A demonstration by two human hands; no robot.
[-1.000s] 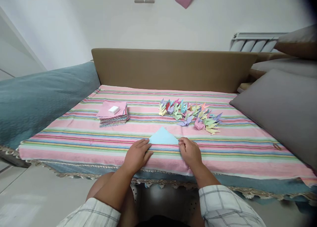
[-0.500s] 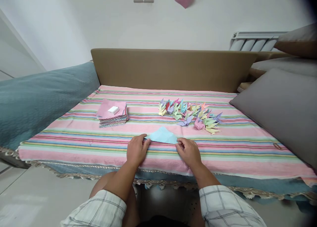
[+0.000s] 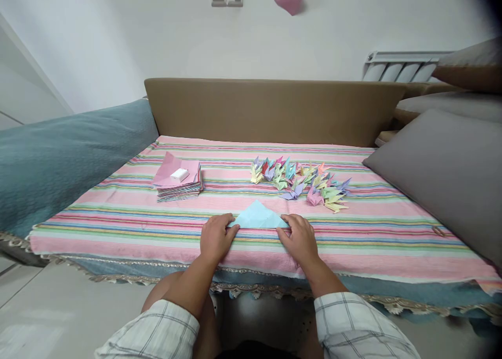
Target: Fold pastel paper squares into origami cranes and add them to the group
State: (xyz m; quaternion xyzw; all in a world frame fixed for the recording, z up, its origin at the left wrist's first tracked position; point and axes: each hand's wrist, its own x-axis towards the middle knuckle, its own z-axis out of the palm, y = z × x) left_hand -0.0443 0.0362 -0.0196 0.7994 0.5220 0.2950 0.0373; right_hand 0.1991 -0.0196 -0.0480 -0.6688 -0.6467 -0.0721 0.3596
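Observation:
A light-blue sheet of paper [image 3: 257, 216], folded into a triangle, lies on the striped cloth [image 3: 117, 220] with its peak pointing away from me. My left hand [image 3: 216, 238] grips its left corner between thumb and fingers. At the opposite corner my right hand [image 3: 300, 237] pinches the paper the same way. Both corner tips are partly hidden by the fingers. Beyond the right hand lies a cluster of folded paper cranes [image 3: 300, 184] in many colours.
A stack of coloured paper [image 3: 178, 184] with a small white block [image 3: 179, 174] on top stands to the left. Grey cushions [image 3: 443, 176] fill the right side, and a blue armrest [image 3: 78, 150] bounds the left. A small brown object [image 3: 438, 231] lies at right.
My left hand has closed on the paper's left corner. The paper lifted and bowed slightly half a second ago and now lies flat again. The top sheet of the stack has curled up a little.

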